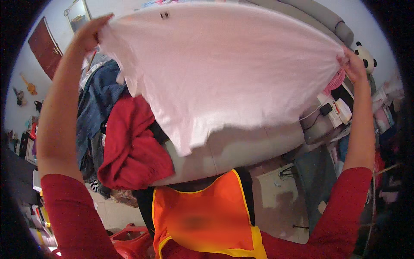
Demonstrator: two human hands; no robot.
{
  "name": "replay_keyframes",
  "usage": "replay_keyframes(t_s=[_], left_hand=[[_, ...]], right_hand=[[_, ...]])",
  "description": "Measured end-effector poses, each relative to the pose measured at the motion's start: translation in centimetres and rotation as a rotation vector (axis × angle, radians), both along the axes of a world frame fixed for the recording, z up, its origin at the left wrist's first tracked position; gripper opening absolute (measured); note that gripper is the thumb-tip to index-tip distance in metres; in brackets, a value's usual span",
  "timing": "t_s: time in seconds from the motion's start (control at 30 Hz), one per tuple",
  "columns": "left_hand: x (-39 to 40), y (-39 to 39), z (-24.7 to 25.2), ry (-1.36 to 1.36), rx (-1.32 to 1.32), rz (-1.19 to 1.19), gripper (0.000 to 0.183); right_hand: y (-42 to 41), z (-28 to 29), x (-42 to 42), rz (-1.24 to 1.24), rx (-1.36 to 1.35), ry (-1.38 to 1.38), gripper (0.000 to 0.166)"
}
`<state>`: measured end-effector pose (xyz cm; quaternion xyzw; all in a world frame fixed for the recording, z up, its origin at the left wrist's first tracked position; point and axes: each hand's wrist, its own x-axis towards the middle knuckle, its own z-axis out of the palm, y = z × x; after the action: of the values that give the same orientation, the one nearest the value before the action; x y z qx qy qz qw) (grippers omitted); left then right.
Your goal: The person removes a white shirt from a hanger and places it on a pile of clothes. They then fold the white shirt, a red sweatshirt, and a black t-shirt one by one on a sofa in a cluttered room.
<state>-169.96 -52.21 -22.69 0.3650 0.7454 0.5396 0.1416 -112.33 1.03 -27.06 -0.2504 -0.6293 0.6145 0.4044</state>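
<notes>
A pale pink garment (pixel 223 64) is stretched wide between my two raised hands, above a grey sofa seat (pixel 239 145). My left hand (pixel 93 34) grips one corner at the upper left. At the far right, my right hand (pixel 352 64) pinches the opposite end. A small dark mark (pixel 165 15) shows near the garment's upper edge. Its lower edge hangs loose and uneven, with one point drooping towards the seat. The cloth hides much of the sofa behind it.
Left on the sofa lie a red garment (pixel 132 145) and a blue knitted garment (pixel 100 94). A cable and papers (pixel 339 113) rest on a surface at right, near a pink fan-like object (pixel 336 81). A panda plush (pixel 365 58) sits behind. A red bag (pixel 132 239) stands on the floor.
</notes>
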Motion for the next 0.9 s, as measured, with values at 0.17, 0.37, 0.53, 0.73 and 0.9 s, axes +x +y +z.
replay_keyframes(t_s=[0.17,0.37,0.53,0.73,0.9], left_hand=[[3.3,-2.7,7.5,0.043,0.128,-0.221,0.040],[14.0,-1.9,-6.5,-0.147,0.234,-0.089,0.037],[25.1,-4.9,-24.6,-0.395,-0.139,0.111,0.018],[30.9,-6.8,-37.2,-0.186,-0.413,0.197,0.020],[31.5,-6.5,-37.4,-0.234,-0.473,0.306,0.024]], right_hand=[[-0.9,2.9,1.1,-0.006,0.046,0.159,0.025],[-4.4,-8.9,5.7,-0.066,-0.045,0.162,0.024],[-5.8,-28.7,9.5,-0.142,-0.261,-0.165,0.021],[-12.6,-39.8,12.1,-0.358,-0.505,-0.508,0.023],[-13.2,-39.7,13.5,-0.207,-0.453,-0.587,0.027]])
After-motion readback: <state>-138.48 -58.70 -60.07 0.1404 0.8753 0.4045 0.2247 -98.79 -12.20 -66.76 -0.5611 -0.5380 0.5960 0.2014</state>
